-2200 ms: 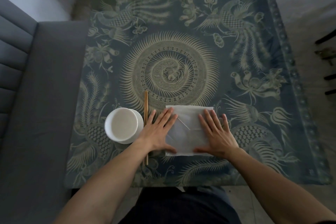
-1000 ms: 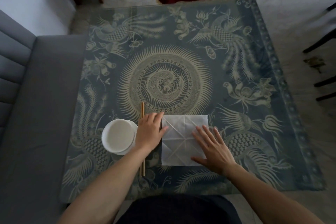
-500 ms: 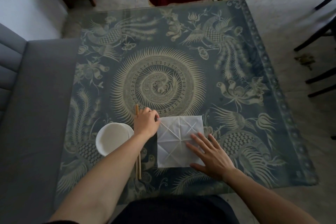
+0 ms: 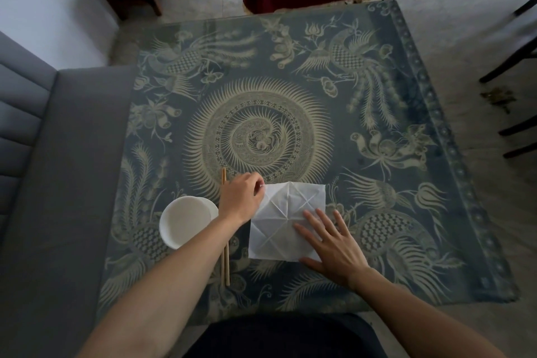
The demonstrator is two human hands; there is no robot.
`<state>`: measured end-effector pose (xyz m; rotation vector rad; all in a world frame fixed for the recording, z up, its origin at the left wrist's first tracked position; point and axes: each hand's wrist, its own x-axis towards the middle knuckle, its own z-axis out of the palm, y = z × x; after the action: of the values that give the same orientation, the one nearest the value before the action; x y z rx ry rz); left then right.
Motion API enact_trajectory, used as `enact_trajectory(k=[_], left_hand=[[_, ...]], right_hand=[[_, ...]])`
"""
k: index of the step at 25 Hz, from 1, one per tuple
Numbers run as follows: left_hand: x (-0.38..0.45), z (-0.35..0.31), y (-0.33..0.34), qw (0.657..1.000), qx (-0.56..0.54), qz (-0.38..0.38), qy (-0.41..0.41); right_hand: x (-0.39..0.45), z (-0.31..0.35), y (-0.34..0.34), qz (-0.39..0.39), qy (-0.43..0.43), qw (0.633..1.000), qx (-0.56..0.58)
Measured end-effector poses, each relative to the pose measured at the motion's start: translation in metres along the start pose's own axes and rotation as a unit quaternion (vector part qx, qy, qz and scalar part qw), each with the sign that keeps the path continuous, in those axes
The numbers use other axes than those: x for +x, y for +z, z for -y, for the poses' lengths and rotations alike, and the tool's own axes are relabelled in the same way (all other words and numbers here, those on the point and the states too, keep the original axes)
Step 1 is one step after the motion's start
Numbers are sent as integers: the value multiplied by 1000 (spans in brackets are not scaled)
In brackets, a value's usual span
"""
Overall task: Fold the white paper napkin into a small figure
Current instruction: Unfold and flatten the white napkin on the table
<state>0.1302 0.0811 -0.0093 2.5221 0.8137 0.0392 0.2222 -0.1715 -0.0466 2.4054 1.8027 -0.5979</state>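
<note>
On the near edge of the patterned desk (image 4: 406, 154), seen from the head camera: a creased white napkin (image 4: 279, 229) lying flat. Left hand (image 4: 241, 200) curled, fingertips pinching the napkin's far left corner. Right hand (image 4: 334, 244) flat, fingers spread, pressing the near right part. Left of the napkin, chopsticks (image 4: 225, 264) and, beyond those, a white bowl (image 4: 186, 219).

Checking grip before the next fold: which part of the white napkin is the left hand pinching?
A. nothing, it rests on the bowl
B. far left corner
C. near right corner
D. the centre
B: the left hand pinches the napkin at its far left corner, while the right hand presses flat on the near right part.
</note>
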Motion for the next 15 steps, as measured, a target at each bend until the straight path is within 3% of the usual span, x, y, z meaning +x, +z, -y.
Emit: enact_trajectory(k=[5,15], left_hand=[[-10,-3,-4,997,29,-50,60],[-38,-28,-2,984,6,-108,142]], right_hand=[[13,14,-1,-4,-33,999,-5],[14,22,-6,-39,-20,999,10]])
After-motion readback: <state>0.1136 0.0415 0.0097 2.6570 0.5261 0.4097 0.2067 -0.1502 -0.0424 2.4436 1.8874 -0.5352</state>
